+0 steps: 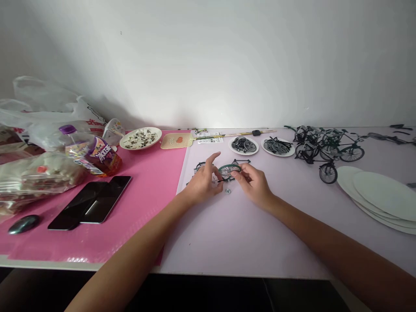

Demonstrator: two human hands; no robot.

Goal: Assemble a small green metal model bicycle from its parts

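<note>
My right hand [251, 181] pinches the right edge of a small spoked wheel with a green rim [230, 171], held tilted above the pale table mat. At the wheel's left side is my left hand [207, 180], its index finger raised and its thumb close to the lower rim; whether it grips a small part there is too small to tell. Behind both hands lie dark green bicycle frame parts [242, 161]. A small round clear piece [228, 191] rests on the mat just below the wheel.
Two white plates of dark parts [243, 151] [277, 153] stand behind. Several small model bicycles [328, 145] and stacked white plates [383, 190] are at the right. On the pink mat [146, 190] are phones [105, 199], a mouse [24, 224], a bottle [92, 151] and bags.
</note>
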